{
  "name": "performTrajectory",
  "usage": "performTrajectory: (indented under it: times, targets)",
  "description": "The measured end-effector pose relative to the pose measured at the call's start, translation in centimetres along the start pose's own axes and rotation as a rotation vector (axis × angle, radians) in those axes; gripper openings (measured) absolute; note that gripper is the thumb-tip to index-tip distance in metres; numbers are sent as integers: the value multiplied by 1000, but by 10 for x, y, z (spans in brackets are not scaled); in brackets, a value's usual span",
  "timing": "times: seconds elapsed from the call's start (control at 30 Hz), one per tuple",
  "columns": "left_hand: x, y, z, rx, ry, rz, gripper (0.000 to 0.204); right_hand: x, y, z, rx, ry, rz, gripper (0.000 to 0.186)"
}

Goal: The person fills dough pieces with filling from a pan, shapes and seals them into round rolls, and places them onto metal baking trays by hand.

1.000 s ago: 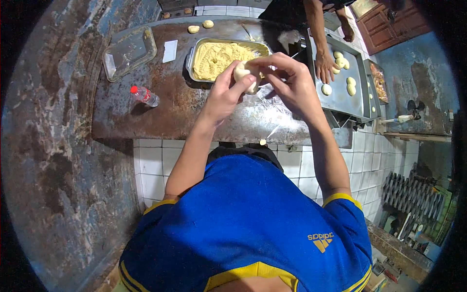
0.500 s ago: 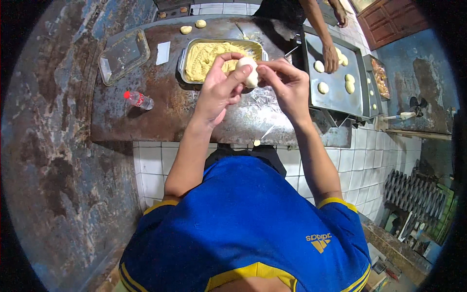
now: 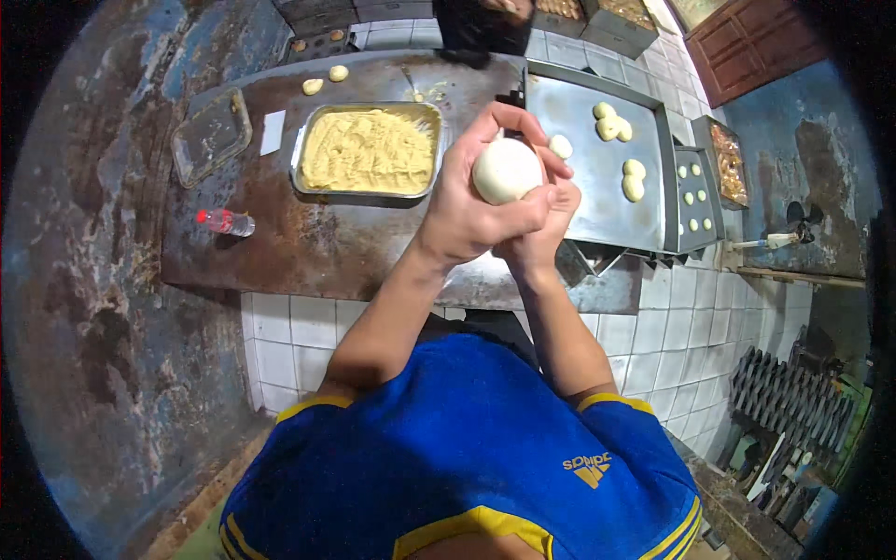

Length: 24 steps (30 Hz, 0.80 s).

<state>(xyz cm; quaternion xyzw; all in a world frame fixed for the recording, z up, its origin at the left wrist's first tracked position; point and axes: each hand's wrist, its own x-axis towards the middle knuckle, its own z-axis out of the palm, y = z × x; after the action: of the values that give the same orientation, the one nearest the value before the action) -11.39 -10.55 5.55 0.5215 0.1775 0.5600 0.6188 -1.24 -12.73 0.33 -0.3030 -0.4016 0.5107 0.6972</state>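
A smooth, pale dough ball (image 3: 507, 172) sits between my two hands, raised over the table. My left hand (image 3: 457, 213) wraps round it, with the thumb across its near side and the fingers curled over the top. My right hand (image 3: 553, 222) presses against the ball from the right and behind; most of its fingers are hidden. To the left of my hands stands a metal pan (image 3: 297, 168) spread with yellow filling (image 3: 369, 149). Right beside my hands, a large baking tray (image 3: 597, 219) carries several dough balls (image 3: 611, 128), some touching one another.
Two dough pieces (image 3: 322, 86) lie at the table's far side. A clear plastic tray (image 3: 213, 140), a white paper (image 3: 273, 133) and a red-capped bottle (image 3: 224, 222) are at the left. A smaller tray (image 3: 700, 191) adjoins the large one. Another person (image 3: 481, 28) stands across the table.
Both hands have moved right with the dough and come together around it; it now shows as a round ball. The other person's arm has left the large tray. My view has shifted right.
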Motion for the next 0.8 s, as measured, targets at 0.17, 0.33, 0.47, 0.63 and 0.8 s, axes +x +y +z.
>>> performTrajectory:
  times: [0.17, 0.33, 0.47, 0.63, 0.8]
  targets:
    - [35, -22, 39, 38, 54, 83, 73, 28, -66, -71, 31, -410, 261, 36]
    - [48, -75, 86, 167, 8, 146, 78, 25, -52, -108, 164, 91, -36, 33]
    - [46, -79, 71, 356, 223, -251, 65, 54, -99, -177, -438, -703, 323, 15]
    - [56, -192, 71, 760, -85, -232, 70, 67, -108, -234, -484, -275, 355, 46]
    - [80, -281, 98, 665, -250, -334, 61, 75, -81, -304, -876, -304, 314, 46]
